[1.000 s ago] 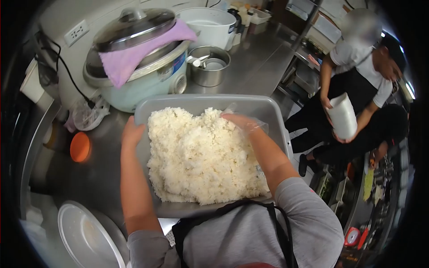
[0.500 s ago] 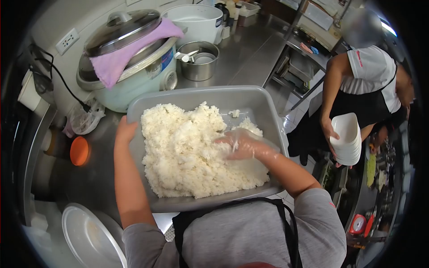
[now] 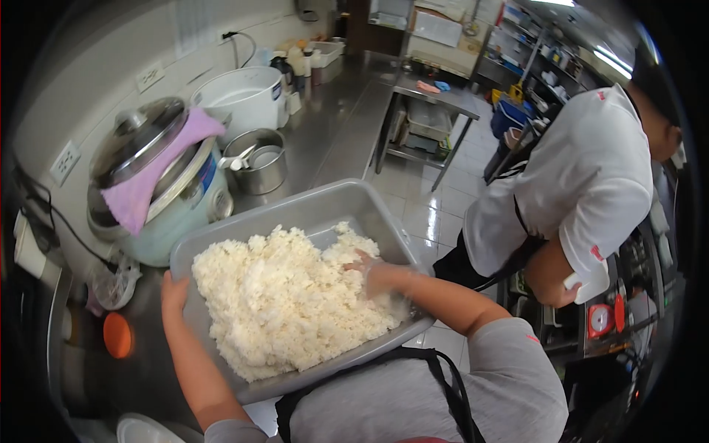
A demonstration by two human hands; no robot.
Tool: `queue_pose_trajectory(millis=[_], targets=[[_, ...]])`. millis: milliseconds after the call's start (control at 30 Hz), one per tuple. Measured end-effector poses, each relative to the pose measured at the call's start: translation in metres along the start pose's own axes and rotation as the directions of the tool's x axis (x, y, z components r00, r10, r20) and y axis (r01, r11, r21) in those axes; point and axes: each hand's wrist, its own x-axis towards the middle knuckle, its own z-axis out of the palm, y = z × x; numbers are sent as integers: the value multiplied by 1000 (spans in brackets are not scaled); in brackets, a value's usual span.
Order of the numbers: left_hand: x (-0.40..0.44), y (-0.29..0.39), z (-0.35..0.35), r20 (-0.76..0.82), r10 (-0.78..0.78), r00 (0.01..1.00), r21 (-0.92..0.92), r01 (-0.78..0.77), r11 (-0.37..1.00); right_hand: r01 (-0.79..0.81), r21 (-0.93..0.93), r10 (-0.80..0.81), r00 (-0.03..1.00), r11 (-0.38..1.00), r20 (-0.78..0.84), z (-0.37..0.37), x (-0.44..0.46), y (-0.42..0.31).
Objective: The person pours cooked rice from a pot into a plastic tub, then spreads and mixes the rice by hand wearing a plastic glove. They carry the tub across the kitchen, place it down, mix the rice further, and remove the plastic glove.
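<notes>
so the rice (image 3: pixel 273 303) is already in the tub (image 3: pixel 356 201) by the tabletop (image 3: pixel 341 122) but heaped unevenly with a far corner bare, left hand (image 3: pixel 175 291) gripping the tub's side, right hand (image 3: pixel 375 276) dug into the rice, can't tell if it's closed

Long white tube lights (image 3: pixel 613 63) are glowing brightly at upper right, and pale glossy floor tiles (image 3: pixel 422 218) are throwing back glare. The grey stainless-steel tabletop (image 3: pixel 332 133) is reflecting softly. Fisheye distortion is curving the borders into black, while the person's right hand (image 3: pixel 378 278) in a thin clear plastic glove is blurring slightly.
</notes>
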Motion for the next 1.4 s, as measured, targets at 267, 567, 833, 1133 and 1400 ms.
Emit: queue_pose_trajectory(millis=[267,567,833,1133,1400], targets=[[21,-24,2,64,21,998,-88,-15,996,-275,77,253,943,958,218,8,52,-9],[15,-19,3,26,58,998,-134,-54,989,95,603,128,940,792,-317,-4,-5,-19],[22,-30,3,15,50,999,-198,-46,979,171,718,273,846,674,-458,-1,12,-9],[26,-30,3,16,47,999,-188,-43,981,186,706,276,830,683,-485,-6,4,-7],[30,-39,3,56,35,998,-290,-17,957,86,587,324,764,805,-557,-16,-7,-9]])
